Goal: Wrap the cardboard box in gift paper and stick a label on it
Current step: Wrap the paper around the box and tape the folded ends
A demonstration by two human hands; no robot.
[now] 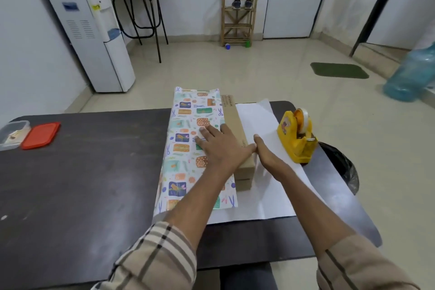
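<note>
Nearest to the person, two striped sleeves reach out over the dark surface. The left hand lies flat on the gift paper, its fingers straight and spread, pressing the printed flap down on top of the cardboard box. It grips nothing. The long box lies lengthwise at the middle of the surface, with a bare strip of its top and its near end showing to the right of the flap. The right hand rests just beside the box's right side on the white underside of the paper, fingers held out straight and nothing in them.

I'd say the first flap is over and the second is yet to come up. The next move calls for lifting the white side over the box, overlapping the printed edge while the left hand keeps it from slipping, then taping.

The yellow tape dispenser stands on the paper's right edge, within reach. At far left sit a red lid and a clear container. Beyond, a water dispenser and a wooden shoe rack stand by the wall
</note>
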